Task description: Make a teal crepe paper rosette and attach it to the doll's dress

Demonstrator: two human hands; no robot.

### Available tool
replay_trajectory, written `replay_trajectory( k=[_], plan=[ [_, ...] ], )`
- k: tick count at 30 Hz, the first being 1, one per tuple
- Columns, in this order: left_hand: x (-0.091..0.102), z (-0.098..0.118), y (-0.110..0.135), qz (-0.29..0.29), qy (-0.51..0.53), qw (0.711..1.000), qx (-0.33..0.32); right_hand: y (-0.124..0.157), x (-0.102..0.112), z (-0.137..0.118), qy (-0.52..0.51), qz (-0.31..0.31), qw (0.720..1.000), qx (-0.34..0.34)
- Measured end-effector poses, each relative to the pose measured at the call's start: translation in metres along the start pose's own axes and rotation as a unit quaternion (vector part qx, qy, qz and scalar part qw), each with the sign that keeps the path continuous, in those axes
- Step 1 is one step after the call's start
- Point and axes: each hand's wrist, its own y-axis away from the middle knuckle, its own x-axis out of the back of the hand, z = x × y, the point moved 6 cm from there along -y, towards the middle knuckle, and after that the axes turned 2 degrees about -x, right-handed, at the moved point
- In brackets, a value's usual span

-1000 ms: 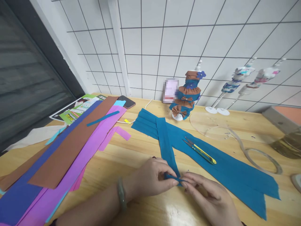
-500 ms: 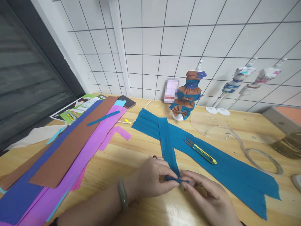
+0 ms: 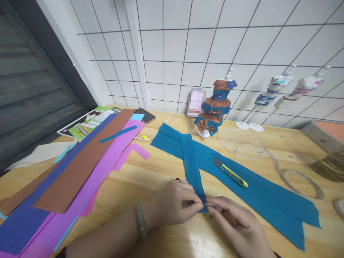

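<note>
Both my hands meet at the near edge of the wooden table (image 3: 150,175). My left hand (image 3: 174,202), a green bangle on its wrist, pinches the near end of a narrow teal crepe paper strip (image 3: 191,166). My right hand (image 3: 236,224) pinches the same gathered end from the right, fingertips touching. The strip runs away from me across a wide teal sheet (image 3: 258,195). Small snips with a yellow handle (image 3: 228,171) lie on that sheet.
Long brown (image 3: 80,168), blue (image 3: 24,224) and pink (image 3: 88,195) paper sheets cover the left side. A phone (image 3: 145,115) and leaflets lie at the back left. A paper-dressed doll (image 3: 213,109) stands by the tiled wall, two more to its right. A clear plastic ring (image 3: 301,181) lies right.
The pinched teal end has been squeezed tighter between my fingertips; less of it shows. Both hands stay in the same place.
</note>
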Motion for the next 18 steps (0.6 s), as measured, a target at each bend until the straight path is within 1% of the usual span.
replay_trajectory(
  k=[2,4,7,9,11,14,18],
  plan=[
    [0.0,-0.003,0.001,0.003,0.013,1.0,0.016,0.001,0.0,0.002,-0.008,-0.003,1.0,-0.01],
    [-0.001,-0.008,0.002,0.007,0.054,0.997,0.054,0.001,0.0,0.005,-0.016,-0.005,0.999,-0.028],
    [-0.006,-0.02,0.006,0.014,0.15,0.98,0.133,0.001,-0.001,0.008,-0.03,-0.017,0.998,-0.061],
    [-0.009,-0.026,0.008,0.025,0.199,0.965,0.167,0.0,-0.002,0.006,-0.043,-0.035,0.996,-0.071],
    [-0.01,-0.028,0.009,0.032,0.222,0.958,0.177,-0.001,-0.003,0.003,-0.05,-0.051,0.995,-0.065],
    [-0.008,-0.026,0.008,0.03,0.224,0.959,0.17,-0.003,-0.004,0.0,-0.054,-0.064,0.995,-0.057],
    [-0.003,-0.021,0.005,0.027,0.197,0.968,0.154,-0.001,-0.006,0.007,-0.061,-0.053,0.994,-0.075]
  ],
)
